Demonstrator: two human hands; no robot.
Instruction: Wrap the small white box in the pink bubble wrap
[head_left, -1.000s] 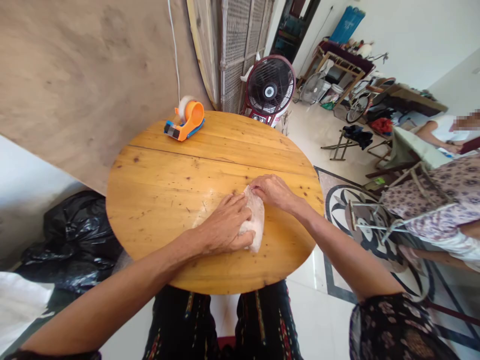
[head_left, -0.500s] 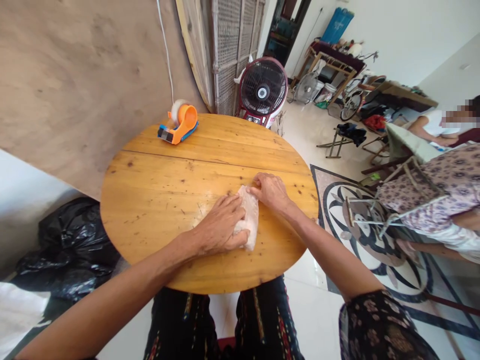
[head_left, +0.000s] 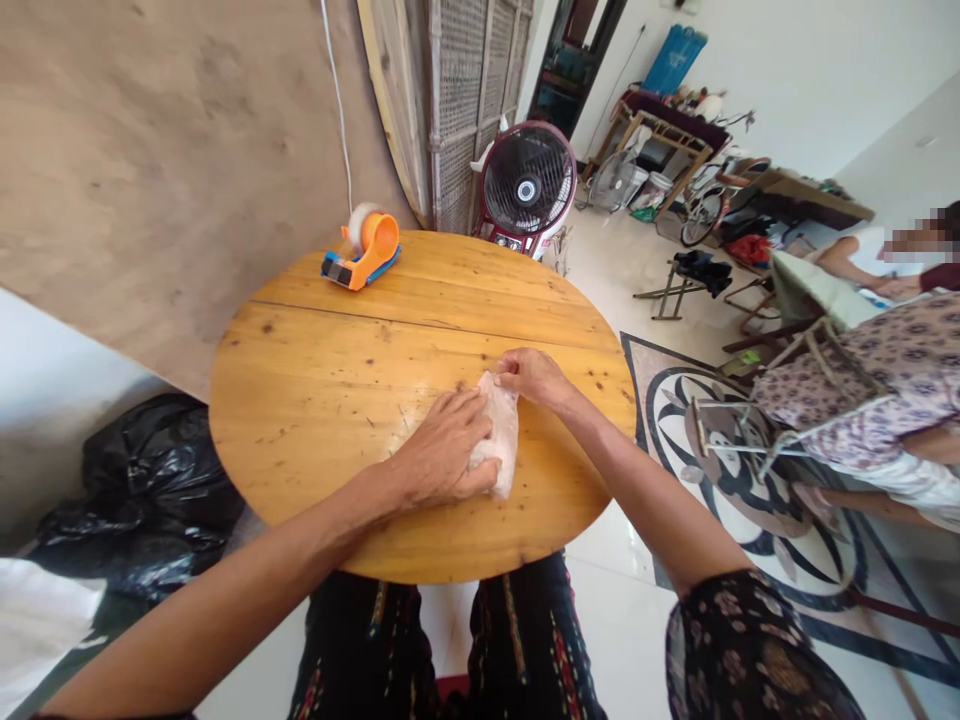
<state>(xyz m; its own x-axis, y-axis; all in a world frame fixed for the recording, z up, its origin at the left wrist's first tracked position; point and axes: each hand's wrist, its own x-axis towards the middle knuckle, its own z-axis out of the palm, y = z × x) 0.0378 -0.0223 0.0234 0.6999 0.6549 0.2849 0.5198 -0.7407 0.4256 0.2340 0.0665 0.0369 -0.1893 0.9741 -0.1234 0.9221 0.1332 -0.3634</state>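
On the wooden table lies a pale pinkish packet (head_left: 501, 445) that looks wrapped in clear, wrinkled plastic. My left hand (head_left: 450, 445) rests across its left side, fingers over the upper part and thumb along the lower part, holding it against the tabletop. At the far end of the packet, my right hand (head_left: 534, 376) is closed, with thumb and forefinger pinching the top edge. What the packet contains cannot be made out.
An orange and blue tape dispenser (head_left: 364, 250) with a roll of tape stands at the far left of the round table (head_left: 315, 400). Beyond the table is a fan (head_left: 527, 188). Black plastic bags (head_left: 150, 490) lie at left. Another person (head_left: 892, 370) sits at right.
My right hand's fingers have drawn in from a looser spread to a pinch on the packet's top edge. My left hand and the packet have stayed in place.
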